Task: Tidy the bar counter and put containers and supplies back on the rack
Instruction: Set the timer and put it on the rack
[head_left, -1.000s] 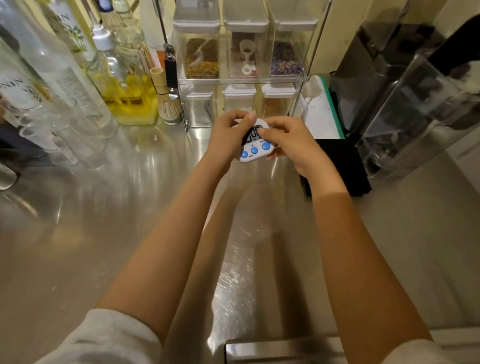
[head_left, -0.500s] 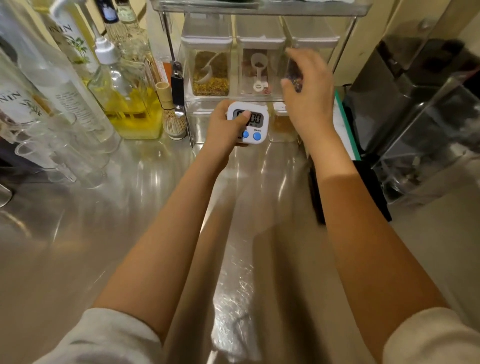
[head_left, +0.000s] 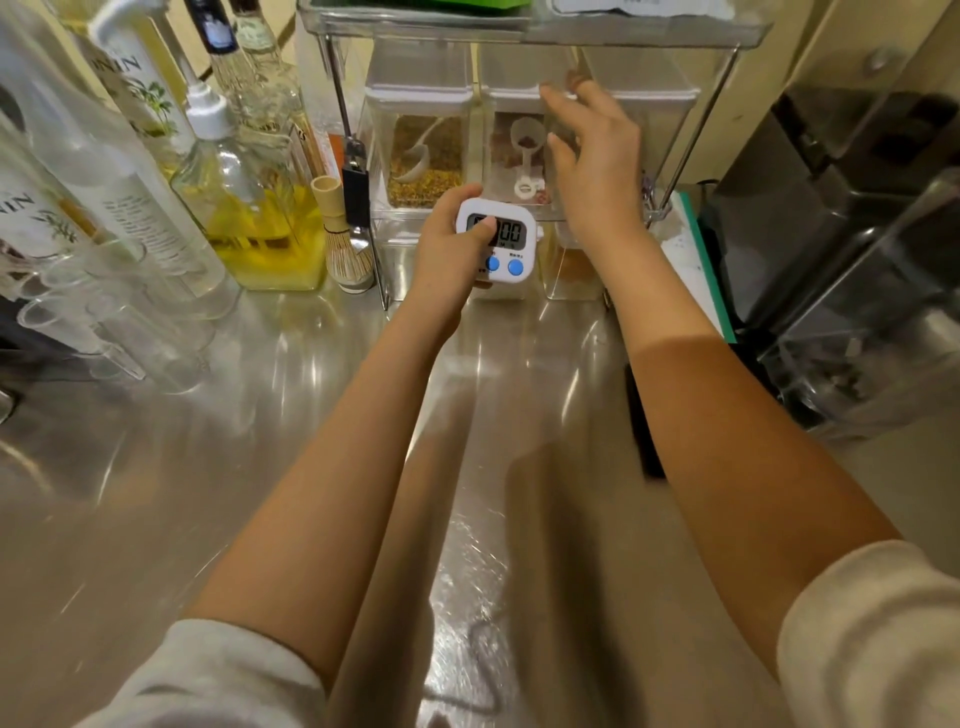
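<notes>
While a white timer (head_left: 497, 240) reading "00" is gripped by left hand (head_left: 451, 254) fingers | two blue buttons | right hand (head_left: 596, 156) fingers spread, holding nothing.

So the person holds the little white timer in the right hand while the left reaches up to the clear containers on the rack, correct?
Not quite: the head view shows the left hand holding the timer, and the right hand reaching up to the clear containers on the rack.
</notes>
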